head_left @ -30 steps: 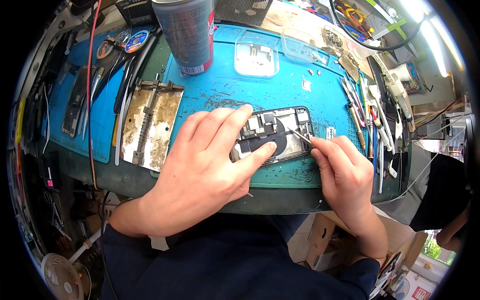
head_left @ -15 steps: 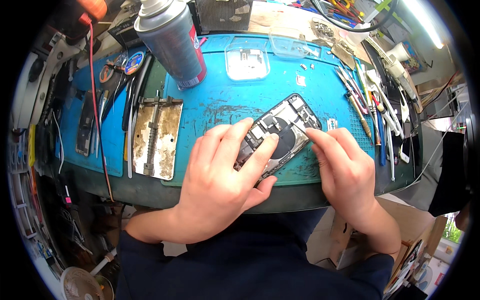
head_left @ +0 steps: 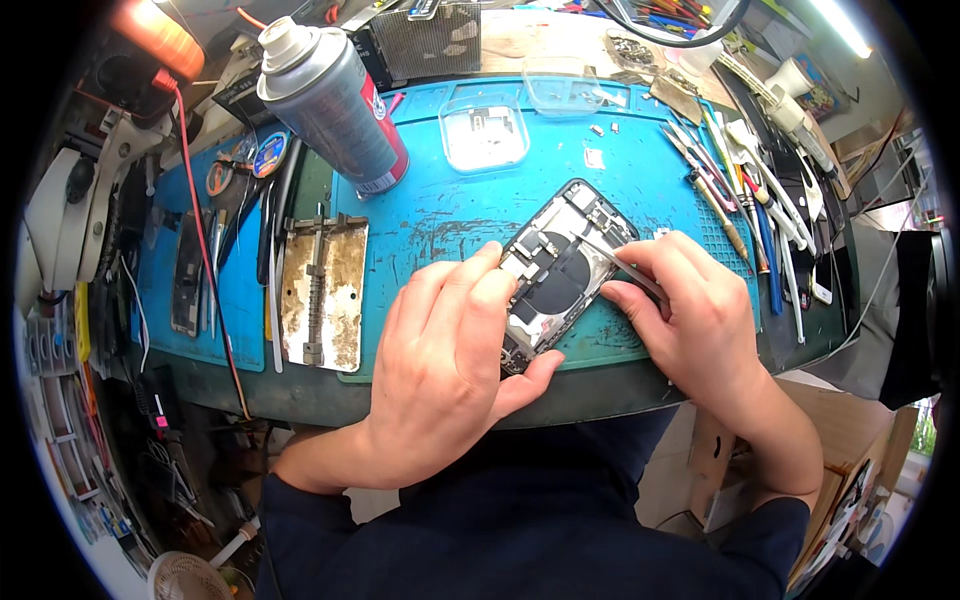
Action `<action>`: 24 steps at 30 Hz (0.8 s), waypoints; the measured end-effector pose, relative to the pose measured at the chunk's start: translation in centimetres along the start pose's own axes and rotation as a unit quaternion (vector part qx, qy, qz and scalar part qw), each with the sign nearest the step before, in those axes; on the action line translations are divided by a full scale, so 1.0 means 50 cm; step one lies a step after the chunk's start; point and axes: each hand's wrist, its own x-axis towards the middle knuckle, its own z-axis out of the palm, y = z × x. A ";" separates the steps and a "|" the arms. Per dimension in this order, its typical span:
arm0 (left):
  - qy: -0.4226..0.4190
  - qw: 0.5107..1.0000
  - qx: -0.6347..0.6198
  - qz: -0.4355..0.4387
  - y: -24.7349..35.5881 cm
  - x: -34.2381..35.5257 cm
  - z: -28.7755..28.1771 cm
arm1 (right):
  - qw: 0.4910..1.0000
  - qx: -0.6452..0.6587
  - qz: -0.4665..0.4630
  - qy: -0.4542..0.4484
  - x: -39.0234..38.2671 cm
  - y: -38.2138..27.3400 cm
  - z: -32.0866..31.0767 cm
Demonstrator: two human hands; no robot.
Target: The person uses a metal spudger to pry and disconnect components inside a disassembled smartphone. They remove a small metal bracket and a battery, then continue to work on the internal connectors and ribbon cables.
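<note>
An opened smartphone housing lies tilted on the blue mat, its inner parts and a round black coil facing up. My left hand is closed about its lower left side, fingers along the left edge and thumb by the bottom end. From the right, my right hand pinches a thin, flat grey metal tool. Its tip reaches over the phone's upper right inside, beside the coil. Whether the tip touches a part is too small to tell.
Behind the phone stand a clear plastic box with small parts and a spray can. A metal clamp fixture sits to the left. Tweezers, brushes and other tools crowd the right. Small loose parts lie on the mat.
My left index finger has drawn back from the phone's inside to its left edge, uncovering more of it. The tool now shows more clearly in my right hand. The view has shifted slightly.
</note>
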 end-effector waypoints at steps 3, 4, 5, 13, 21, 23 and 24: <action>0.001 1.000 0.008 0.005 0.001 0.001 0.000 | 0.999 0.034 -0.014 0.018 0.001 0.026 0.009; 0.002 1.000 0.008 0.006 0.001 0.002 0.000 | 0.999 0.024 -0.029 0.015 0.003 0.032 0.006; 0.003 1.000 0.009 0.007 0.001 0.003 0.001 | 0.999 0.014 -0.044 0.012 0.006 0.037 0.003; 0.002 1.000 0.011 0.006 0.000 0.000 0.001 | 0.996 -0.055 -0.049 -0.043 0.020 0.015 -0.021; 0.002 1.000 0.017 0.007 0.002 -0.001 0.003 | 0.995 -0.064 -0.068 -0.021 0.014 0.026 -0.027; 0.000 1.000 0.018 0.006 0.001 -0.003 0.002 | 0.995 -0.072 -0.063 -0.012 0.015 0.019 -0.022; 0.000 1.000 0.017 0.007 0.000 -0.003 0.003 | 0.998 -0.039 -0.047 -0.006 0.013 0.014 -0.017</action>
